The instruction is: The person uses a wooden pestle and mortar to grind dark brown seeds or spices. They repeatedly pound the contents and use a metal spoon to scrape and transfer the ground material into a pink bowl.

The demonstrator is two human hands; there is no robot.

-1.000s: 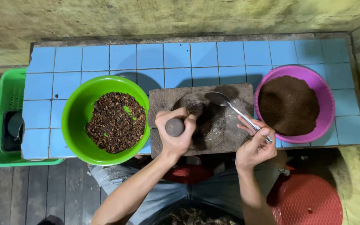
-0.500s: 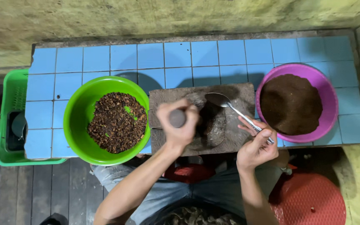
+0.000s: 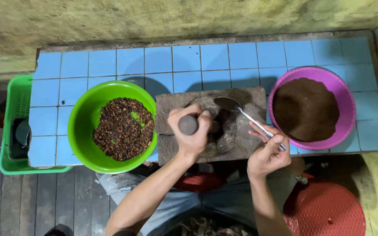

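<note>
Gripping a rounded stone pestle, the left hand has its fingers wrapped tightly about the handle and presses the tool down onto a flat stone grinding slab — the slab sits in the middle of the counter, between two bowls. Dark ground matter lies smeared in the shallow hollow of the slab, just right of the pestle. The right hand pinches the handle of a metal spoon between thumb and fingers, the other fingers curled loosely; the spoon's bowl rests on the far part of the slab, its handle slanting down toward the hand.

Left of the slab and touching its edge stands a bright green plastic bowl holding coarse, dark brown roasted bits with a few green flecks among them. Right of the slab sits a purple plastic bowl filled with fine, dark brown powder — its rim lies just beside the right hand.

All of this rests on a counter of light blue tiles set against a rough, stained wall. A green plastic crate stands against the counter's left end. Below the counter, the person's knees in blue jeans show, and a red perforated plastic stool sits low at the right over dark wooden floorboards.
</note>
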